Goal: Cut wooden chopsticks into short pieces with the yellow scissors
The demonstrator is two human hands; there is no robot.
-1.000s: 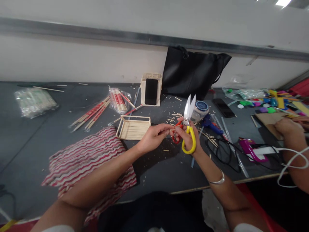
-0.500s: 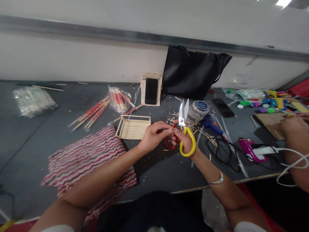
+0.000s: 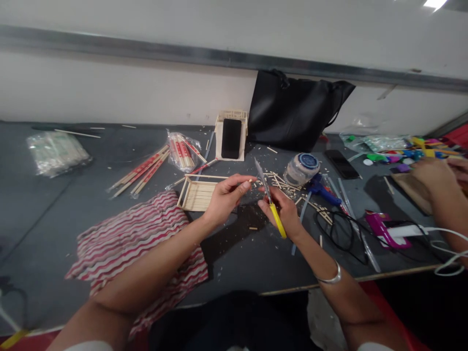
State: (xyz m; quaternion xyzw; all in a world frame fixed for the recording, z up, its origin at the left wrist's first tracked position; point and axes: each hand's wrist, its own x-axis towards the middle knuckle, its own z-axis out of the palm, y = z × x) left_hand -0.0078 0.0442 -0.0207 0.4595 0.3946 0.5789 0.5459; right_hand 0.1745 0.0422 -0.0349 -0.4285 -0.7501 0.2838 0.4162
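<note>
My left hand [image 3: 227, 197] is closed, with thumb and forefinger pinching a short piece of wooden stick [image 3: 250, 181]. My right hand [image 3: 283, 209] holds a pair of scissors [image 3: 278, 220] by the yellow handle, blades pointing up and seen edge-on; the other handle is hidden. The two hands are apart. Just behind my left hand lies a small tray-like frame of wooden sticks [image 3: 197, 196], partly covered by that hand. Cut stick bits [image 3: 280, 183] are scattered on the table beyond my right hand.
A striped cloth [image 3: 146, 239] lies at left, wrapped sticks [image 3: 142, 170] behind it. A lidded jar [image 3: 302, 169], blue glue gun [image 3: 323, 190] and black cable [image 3: 340, 234] are at right. A phone [image 3: 231, 139] rests on a stick model. Another person's hand [image 3: 435, 178] is far right.
My hands have separated, the right moving slightly away with the scissors. The scissors have turned from showing both open blades to edge-on. The other person's hand has moved left over the cardboard.
</note>
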